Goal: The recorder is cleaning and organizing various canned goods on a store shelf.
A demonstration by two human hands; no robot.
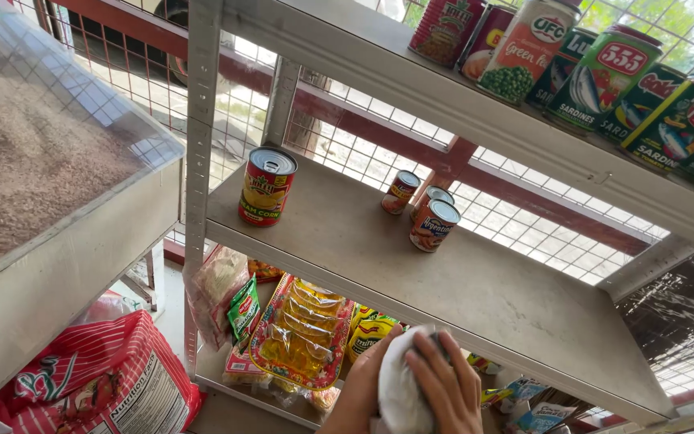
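Note:
My right hand (443, 390) is at the bottom middle, closed around a bunched white cloth (399, 394). It sits just below the front edge of the middle metal shelf (508, 297). On that shelf a tall yellow and red can (267, 186) stands at the left. Three small cans (434, 225) are grouped near the back, in the middle. My left hand is out of view.
The upper shelf (443, 88) carries several cans of vegetables and fish. Below, a lower shelf holds yellow packets (303, 333) and snack bags. At the left is a bin of brown grain (26, 161), with a red sack (98, 378) beneath it. Wire mesh backs the shelves.

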